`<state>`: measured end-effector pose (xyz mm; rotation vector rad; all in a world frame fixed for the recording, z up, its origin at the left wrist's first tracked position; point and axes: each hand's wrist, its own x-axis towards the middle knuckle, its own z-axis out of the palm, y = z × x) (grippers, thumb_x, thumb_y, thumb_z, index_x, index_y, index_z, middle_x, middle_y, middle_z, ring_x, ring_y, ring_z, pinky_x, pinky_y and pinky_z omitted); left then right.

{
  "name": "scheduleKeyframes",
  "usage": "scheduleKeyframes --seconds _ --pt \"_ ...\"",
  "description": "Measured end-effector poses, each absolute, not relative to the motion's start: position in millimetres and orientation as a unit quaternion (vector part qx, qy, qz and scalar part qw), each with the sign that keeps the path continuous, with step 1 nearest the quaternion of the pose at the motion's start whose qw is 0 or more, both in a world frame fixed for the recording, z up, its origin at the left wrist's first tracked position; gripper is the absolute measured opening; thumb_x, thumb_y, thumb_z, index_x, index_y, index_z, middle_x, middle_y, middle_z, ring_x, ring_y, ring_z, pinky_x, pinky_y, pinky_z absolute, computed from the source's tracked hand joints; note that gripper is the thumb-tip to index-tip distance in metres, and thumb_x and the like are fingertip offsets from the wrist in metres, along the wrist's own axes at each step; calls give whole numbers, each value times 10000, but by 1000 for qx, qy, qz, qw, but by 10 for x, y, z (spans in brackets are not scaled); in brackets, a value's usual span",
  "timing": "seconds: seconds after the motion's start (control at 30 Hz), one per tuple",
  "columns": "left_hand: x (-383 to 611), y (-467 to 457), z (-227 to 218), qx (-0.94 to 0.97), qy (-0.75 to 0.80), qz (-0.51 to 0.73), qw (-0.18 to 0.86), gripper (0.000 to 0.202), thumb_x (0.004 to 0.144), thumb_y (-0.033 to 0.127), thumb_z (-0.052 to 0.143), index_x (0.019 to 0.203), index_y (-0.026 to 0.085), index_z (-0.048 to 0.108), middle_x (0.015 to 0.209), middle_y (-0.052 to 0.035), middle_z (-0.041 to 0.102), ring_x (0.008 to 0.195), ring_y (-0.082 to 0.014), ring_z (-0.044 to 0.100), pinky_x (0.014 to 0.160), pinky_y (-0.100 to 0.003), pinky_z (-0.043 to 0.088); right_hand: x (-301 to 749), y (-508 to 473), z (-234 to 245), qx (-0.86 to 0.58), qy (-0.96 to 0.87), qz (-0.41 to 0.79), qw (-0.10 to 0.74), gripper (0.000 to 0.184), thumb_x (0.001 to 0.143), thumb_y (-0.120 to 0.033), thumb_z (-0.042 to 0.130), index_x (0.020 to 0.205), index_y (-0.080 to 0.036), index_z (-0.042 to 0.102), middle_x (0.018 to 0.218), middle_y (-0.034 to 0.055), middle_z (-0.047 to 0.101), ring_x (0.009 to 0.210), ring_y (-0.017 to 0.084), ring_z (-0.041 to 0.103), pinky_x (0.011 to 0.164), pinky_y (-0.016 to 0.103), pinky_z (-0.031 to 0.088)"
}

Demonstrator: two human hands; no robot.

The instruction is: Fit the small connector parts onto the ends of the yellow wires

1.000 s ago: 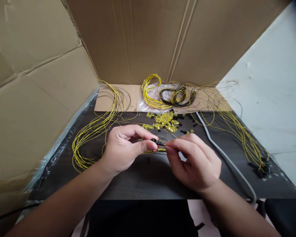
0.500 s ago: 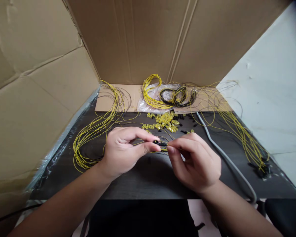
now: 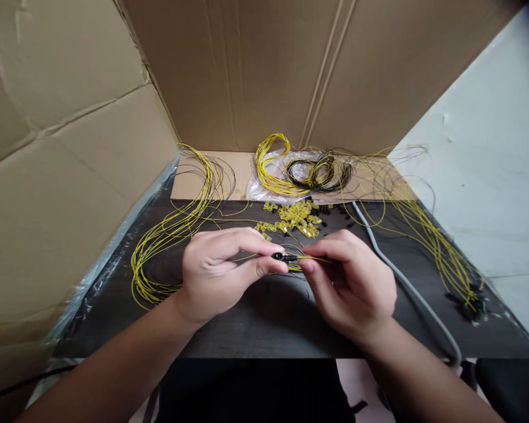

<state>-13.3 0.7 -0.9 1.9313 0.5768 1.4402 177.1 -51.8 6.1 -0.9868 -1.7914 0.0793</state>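
Note:
Between thumb and forefinger, my left hand (image 3: 223, 273) pinches a small black connector (image 3: 284, 257) with a rounded end. A thin yellow wire (image 3: 315, 258) runs from the connector's right side into my right hand (image 3: 350, 282), whose thumb and forefinger close on it. Both hands are raised over the front of the dark table. Behind and below them lie more yellow wires, partly hidden by the fingers. Just beyond my hands is a pile of small yellow plastic pieces (image 3: 300, 216).
Bundles of yellow and black wire (image 3: 158, 252) lie at left, with another wire bundle (image 3: 449, 252) ending in black connectors at right. Coiled wire (image 3: 268, 176) rests on a clear bag at the back. A grey cable (image 3: 397, 273) crosses the table (image 3: 255, 335). Cardboard walls (image 3: 264, 70) enclose it.
My right fingers have opened a little around the wire and more of the yellow wire shows beside the connector. My left hand keeps its pinch nearly unmoved.

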Motion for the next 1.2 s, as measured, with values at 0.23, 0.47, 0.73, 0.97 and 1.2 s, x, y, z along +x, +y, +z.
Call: scheduleKeyframes --seconds 0.23,0.47,0.73,0.97,1.2 --pt "-129 10 -16 731 273 538 317 120 736 210 831 829 228 759 801 -9 776 696 -149 715 673 -259 591 1808 -546 33 -396 -772 -70 493 310 825 -75 711 1089 -202 611 873 31 683 714 119 640 636 235 553" --pt "-133 23 9 745 260 529 312 187 715 126 831 856 230 765 823 0 779 703 -137 717 690 -234 582 1845 -540 20 -390 -776 -109 484 263 817 -79 718 1051 -176 646 873 47 697 730 130 653 672 245 561" --pt "-133 36 62 773 219 520 291 184 718 133 829 870 222 774 785 -17 772 680 -149 713 642 -239 566 1881 -536 3 -385 -792 -102 462 204 859 -109 673 1045 -191 649 869 45 709 719 136 666 655 255 580" --pt "-144 36 59 783 183 516 296 258 696 127 846 929 206 769 790 -34 762 691 -155 697 646 -259 575 1850 -534 -3 -369 -779 -66 502 269 830 -42 689 1053 -189 655 897 42 705 753 122 662 681 232 570" --pt "-163 29 34 766 181 533 311 242 719 211 845 947 229 765 804 -34 765 694 -159 698 658 -272 589 1832 -529 49 -346 -784 -41 514 274 805 -94 712 1061 -154 635 876 58 690 745 130 640 638 236 571"
